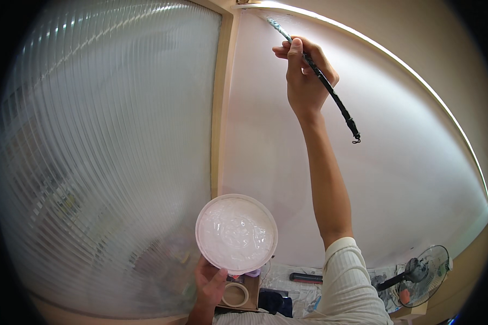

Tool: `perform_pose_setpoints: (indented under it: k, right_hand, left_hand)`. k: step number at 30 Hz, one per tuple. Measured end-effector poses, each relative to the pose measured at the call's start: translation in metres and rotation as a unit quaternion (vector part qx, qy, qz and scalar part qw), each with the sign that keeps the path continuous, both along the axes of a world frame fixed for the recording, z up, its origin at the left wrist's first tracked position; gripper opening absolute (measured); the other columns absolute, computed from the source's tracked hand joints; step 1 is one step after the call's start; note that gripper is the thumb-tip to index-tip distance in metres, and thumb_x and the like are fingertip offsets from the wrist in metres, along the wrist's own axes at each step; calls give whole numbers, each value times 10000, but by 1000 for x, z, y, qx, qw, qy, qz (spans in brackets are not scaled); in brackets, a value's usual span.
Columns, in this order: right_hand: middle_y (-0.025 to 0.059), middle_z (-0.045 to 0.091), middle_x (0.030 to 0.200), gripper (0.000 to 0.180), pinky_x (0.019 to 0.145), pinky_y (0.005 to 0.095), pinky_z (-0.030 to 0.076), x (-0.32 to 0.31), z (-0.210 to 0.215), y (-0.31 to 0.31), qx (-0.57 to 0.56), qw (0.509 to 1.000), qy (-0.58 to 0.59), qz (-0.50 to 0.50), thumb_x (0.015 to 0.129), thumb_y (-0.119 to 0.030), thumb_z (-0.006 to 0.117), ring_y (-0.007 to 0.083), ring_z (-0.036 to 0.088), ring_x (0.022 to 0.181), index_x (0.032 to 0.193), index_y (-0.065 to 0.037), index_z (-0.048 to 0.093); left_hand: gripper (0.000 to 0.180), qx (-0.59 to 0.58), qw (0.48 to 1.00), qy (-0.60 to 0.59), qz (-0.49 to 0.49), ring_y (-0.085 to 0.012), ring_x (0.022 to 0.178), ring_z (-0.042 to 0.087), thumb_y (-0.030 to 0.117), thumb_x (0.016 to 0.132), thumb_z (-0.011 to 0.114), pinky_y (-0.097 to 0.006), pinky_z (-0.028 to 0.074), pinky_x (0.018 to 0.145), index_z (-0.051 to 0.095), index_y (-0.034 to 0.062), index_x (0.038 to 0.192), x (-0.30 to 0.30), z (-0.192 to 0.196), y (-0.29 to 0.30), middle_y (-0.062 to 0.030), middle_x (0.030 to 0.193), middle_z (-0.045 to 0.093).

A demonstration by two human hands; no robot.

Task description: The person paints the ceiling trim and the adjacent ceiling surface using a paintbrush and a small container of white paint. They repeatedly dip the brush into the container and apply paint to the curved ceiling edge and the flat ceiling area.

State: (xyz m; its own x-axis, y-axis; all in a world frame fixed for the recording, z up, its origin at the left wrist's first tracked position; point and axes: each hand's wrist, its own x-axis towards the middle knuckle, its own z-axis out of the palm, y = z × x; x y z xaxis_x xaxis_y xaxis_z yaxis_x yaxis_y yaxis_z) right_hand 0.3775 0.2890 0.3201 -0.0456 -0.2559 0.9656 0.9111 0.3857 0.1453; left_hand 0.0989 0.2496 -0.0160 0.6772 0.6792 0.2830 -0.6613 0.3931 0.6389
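Observation:
My right hand [308, 73] is raised high on the wall, its fingers closed around a long, dark-handled paintbrush [331, 91]. The brush's whitish, paint-smeared end points up and left, close to the upper corner of the pale wall [271, 146]; whether it touches cannot be made out. Low in the view, my left hand [211, 284] grips the near edge of a round white tub [236, 233]. Thick, glossy white paint shows inside it, with swirled ridges on the surface. Most of the left fingers are hidden beneath the tub.
A ribbed glass panel [114, 151] in a wooden frame [220, 108] stands at left. A bright light strip [396, 54] runs along the wall's top. Below are a black fan [417, 271], a tape roll [235, 294] in a box, a dark tool [306, 278] and sheeting.

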Motion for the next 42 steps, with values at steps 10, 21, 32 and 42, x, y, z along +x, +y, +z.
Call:
perform_pose_setpoints:
  k: [10,21,32,42]
  right_hand:
    - [92,719,748,109,664,278,626,3,-2,-8,5,1000,9,10,961,-61,635,189,753,728,924,32,680]
    - [87,713,745,116,627,258,612,4,0,-2,-6,999,-43,9,963,-71,640,200,752,705,913,27,676]
    - [104,711,708,186,570,247,600,11,9,-2,-30,997,9,75,987,-103,621,193,746,666,887,51,649]
    - [141,712,754,240,633,313,628,6,14,-14,-71,994,49,75,1020,-153,571,243,742,661,938,65,631]
  left_hand:
    - [662,-3,1000,-3,1,-291,1262,554,18,866,666,-434,479,1051,355,-52,1446,1,-3,1,-192,1380,522]
    - [656,-2,1000,-4,8,-287,1260,556,20,869,669,-433,483,1049,363,-45,1446,2,-5,0,-187,1379,525]
    - [643,-5,1000,-9,5,-287,1271,548,13,872,656,-432,475,1058,367,-43,1444,1,-5,0,-189,1385,521]
    - [648,-4,1000,-13,5,-282,1267,551,10,871,658,-428,478,1054,365,-47,1446,2,-7,0,-188,1385,523]
